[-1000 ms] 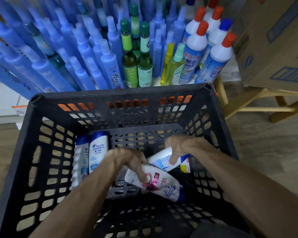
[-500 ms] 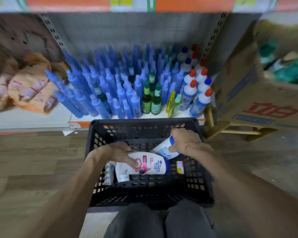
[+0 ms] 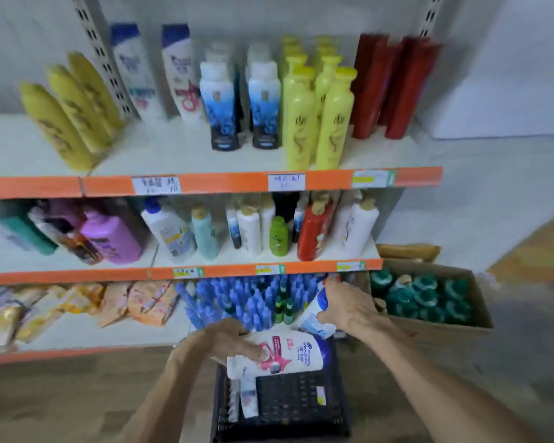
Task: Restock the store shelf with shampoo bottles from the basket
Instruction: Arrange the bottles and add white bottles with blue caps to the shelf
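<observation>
I get one wide-angle view from the person's head, facing forward and down at the store shelf (image 3: 218, 183) from close by, with the basket (image 3: 301, 407) low in frame.

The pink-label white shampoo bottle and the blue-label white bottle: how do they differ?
The white pink-label shampoo bottle lies sideways, the white blue-label bottle steeply tilted. The left hand grips the pink-label one above the black basket; the right hand the blue-label one, higher. Both are white.

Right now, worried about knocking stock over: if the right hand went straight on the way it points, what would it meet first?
Probably the blue bottles just beyond the right hand and the white bottle it holds; depth is unclear.
</observation>
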